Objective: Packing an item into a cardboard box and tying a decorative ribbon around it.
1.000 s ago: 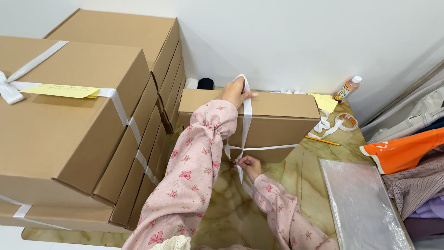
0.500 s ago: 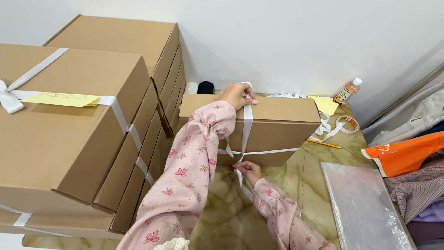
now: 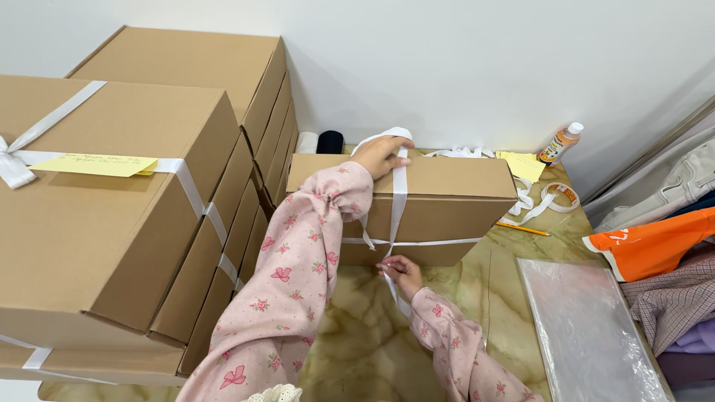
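Note:
A brown cardboard box (image 3: 454,197) lies on the marbled tabletop (image 3: 365,327), wrapped by a white ribbon (image 3: 399,201) running over its top and around its front. My left hand (image 3: 378,155) presses on the ribbon at the box's top far edge, where the ribbon loops up. My right hand (image 3: 401,274) pinches the ribbon's lower end just below the box's front face. Both arms wear pink flowered sleeves.
Stacked cardboard boxes (image 3: 149,201) tied with white ribbon, one bearing a yellow note (image 3: 95,164), fill the left. Behind the box lie yellow notes (image 3: 523,164), a small bottle (image 3: 560,143), a tape roll (image 3: 560,196) and a pencil (image 3: 521,228). A clear plastic bag (image 3: 588,320) and folded clothes (image 3: 655,246) sit right.
My left hand has slid slightly left along the box top on the ribbon. My right hand stays at the ribbon's lower end; the view has shifted a little.

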